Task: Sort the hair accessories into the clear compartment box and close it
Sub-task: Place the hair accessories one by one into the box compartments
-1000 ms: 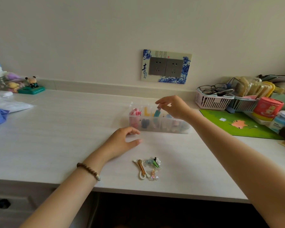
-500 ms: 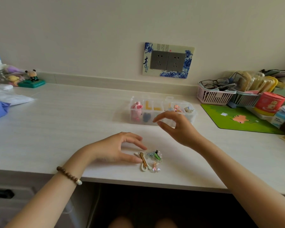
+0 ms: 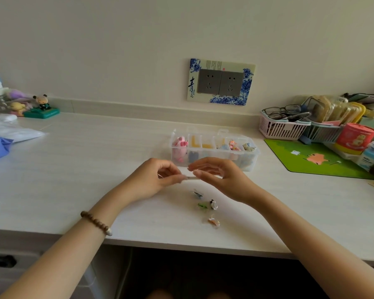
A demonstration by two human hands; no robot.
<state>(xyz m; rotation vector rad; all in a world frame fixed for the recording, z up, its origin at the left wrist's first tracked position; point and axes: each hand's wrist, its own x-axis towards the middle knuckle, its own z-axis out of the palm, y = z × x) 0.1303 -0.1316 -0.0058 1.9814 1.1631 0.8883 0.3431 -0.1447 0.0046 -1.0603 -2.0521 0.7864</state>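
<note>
The clear compartment box [image 3: 252,161] stands open on the white desk, with pink, yellow, blue and beige accessories in its cells. In front of it my left hand [image 3: 153,179] and my right hand [image 3: 222,178] meet above the desk. Both pinch a thin pale hair clip [image 3: 191,178] stretched between their fingertips. Below the hands lie loose accessories: a small blue clip [image 3: 197,194], a green one [image 3: 203,205], a black-and-white one [image 3: 213,204] and an orange one [image 3: 213,221].
A green mat [image 3: 311,159] lies right of the box. Behind it stand a pink basket [image 3: 281,128] with glasses, a second basket and a red tub [image 3: 354,138]. Plastic bags [image 3: 13,131] and small figurines [image 3: 41,106] sit far left. The desk's front edge runs near the loose clips.
My right hand came back from the box toward me. My left hand picked the pale clip out of the pile, and both hands now hold it. The remaining pieces lie more spread out.
</note>
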